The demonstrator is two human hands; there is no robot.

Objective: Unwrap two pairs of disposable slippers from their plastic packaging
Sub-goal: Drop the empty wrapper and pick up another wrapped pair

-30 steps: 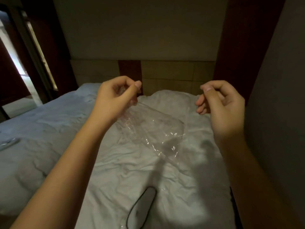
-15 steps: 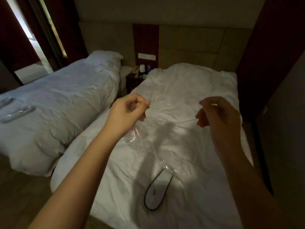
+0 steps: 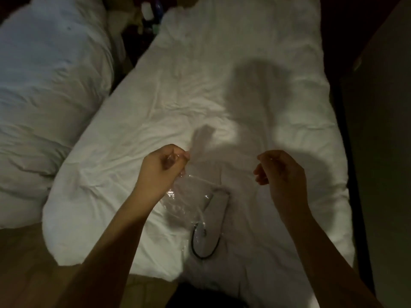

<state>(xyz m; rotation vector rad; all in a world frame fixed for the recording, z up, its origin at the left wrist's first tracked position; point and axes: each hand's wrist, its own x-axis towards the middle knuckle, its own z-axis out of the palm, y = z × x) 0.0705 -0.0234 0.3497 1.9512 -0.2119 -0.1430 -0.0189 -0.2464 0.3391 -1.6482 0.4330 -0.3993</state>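
Observation:
My left hand (image 3: 163,168) pinches the top of a clear plastic wrapper (image 3: 186,196), which hangs down limp and see-through over the bed. Under the wrapper's lower end a white disposable slipper (image 3: 210,227) with a dark trimmed edge lies flat on the white duvet (image 3: 222,96). My right hand (image 3: 281,174) hovers at the same height to the right, fingers curled loosely, with nothing I can make out in it.
A second bed with white bedding (image 3: 44,85) stands to the left across a narrow gap. Small bottles (image 3: 151,10) sit on a nightstand between the beds at the top. A dark wall (image 3: 378,152) runs along the right side. Wooden floor (image 3: 22,263) shows at lower left.
The view has tilted down toward the bed. Both hands have dropped lower, the wrapper still hanging from my left hand, and the whole slipper has come into view beneath it.

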